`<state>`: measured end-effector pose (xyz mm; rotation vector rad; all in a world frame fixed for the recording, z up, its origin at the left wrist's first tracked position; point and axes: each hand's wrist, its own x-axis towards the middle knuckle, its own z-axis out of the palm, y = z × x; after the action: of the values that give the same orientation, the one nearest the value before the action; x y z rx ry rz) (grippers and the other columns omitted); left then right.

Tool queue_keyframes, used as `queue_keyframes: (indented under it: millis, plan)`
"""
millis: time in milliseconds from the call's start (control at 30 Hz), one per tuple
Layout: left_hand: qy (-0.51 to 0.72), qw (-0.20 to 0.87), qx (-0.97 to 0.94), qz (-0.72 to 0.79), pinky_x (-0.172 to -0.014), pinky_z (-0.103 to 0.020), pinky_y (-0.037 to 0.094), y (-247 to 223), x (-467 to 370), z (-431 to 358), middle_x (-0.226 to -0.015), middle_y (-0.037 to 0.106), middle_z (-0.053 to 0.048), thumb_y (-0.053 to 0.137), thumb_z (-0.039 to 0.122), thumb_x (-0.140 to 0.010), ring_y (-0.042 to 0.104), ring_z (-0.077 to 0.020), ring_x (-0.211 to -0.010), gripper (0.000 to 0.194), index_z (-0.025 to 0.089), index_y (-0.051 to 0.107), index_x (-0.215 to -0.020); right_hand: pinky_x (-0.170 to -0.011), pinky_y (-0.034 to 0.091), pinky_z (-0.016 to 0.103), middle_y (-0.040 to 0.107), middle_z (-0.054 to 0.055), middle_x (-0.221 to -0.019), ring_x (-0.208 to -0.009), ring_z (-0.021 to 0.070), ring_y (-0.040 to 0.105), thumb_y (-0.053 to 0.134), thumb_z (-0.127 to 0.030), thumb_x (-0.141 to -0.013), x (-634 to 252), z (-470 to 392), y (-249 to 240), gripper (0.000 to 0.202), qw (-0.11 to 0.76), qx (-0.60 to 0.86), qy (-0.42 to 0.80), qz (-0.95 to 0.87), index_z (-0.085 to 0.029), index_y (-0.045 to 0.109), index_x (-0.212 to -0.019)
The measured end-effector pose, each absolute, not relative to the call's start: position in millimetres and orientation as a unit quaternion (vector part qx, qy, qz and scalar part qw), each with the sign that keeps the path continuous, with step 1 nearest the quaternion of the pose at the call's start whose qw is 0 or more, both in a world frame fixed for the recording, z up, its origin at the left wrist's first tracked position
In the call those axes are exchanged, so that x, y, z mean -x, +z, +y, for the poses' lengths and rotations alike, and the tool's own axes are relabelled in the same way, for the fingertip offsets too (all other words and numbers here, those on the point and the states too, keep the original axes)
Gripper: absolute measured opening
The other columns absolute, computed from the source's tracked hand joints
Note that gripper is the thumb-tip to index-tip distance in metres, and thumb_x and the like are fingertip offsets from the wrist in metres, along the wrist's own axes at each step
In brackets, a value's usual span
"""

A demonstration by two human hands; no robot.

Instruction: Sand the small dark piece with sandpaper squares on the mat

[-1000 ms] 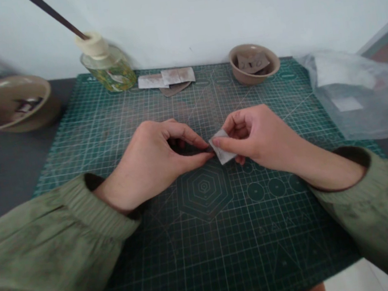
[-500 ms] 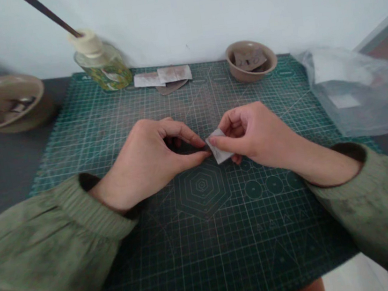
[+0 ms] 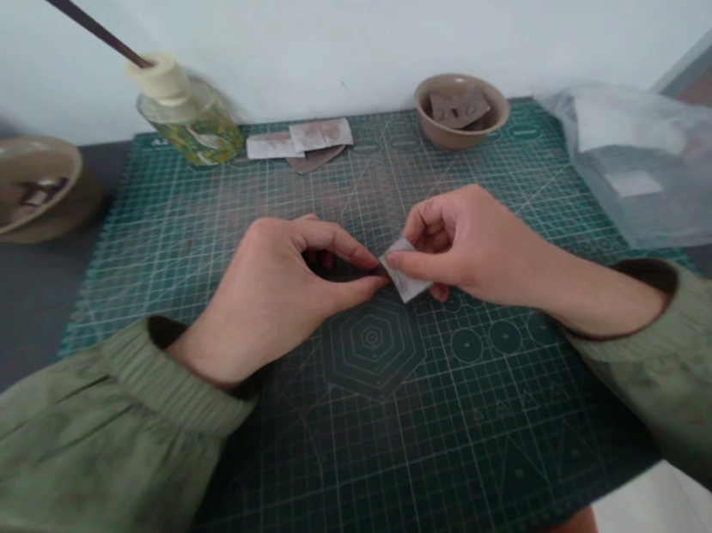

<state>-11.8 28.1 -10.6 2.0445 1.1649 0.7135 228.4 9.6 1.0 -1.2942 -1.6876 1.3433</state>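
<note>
Over the middle of the green cutting mat (image 3: 368,472), my right hand (image 3: 467,244) pinches a small grey-white folded piece (image 3: 407,272) between thumb and fingers. My left hand (image 3: 286,279) comes in from the other side, thumb and forefinger closed at the piece's left edge. Between those left fingertips is something small and dark, too small to make out. The fingertips of both hands are close together, just above the printed hexagons.
Along the back stand a patterned bottle (image 3: 192,122) with a dark stick, some grey-white strips (image 3: 320,135), and a small brown bowl (image 3: 466,136) holding marked pieces. A larger bowl (image 3: 56,204) is at left, a clear plastic bag (image 3: 678,201) at right.
The grey-white piece and the fingers of my right hand have shifted very slightly to the right. My left hand keeps nearly the same pose.
</note>
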Motion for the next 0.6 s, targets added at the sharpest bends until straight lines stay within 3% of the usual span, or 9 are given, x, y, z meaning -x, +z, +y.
queue_keyframes:
  millis: [600]
  plan:
    - [0.265, 0.329, -0.782, 0.459, -0.066, -0.032, 0.046, -10.4, 12.5, 27.9, -0.086, 0.081, 0.003, 0.094, 0.036, -0.084, 0.07, -0.0153, -0.075, 0.011, 0.029, 0.092, -0.092, -0.041, 0.045, 0.017, 0.075, -0.001, -0.062, -0.046, 0.0109, 0.066, 0.09, -0.022, -0.09, -228.6, 9.6, 0.3, 0.022, 0.31, 0.489, 0.495, -0.648, -0.017, 0.07, -0.081]
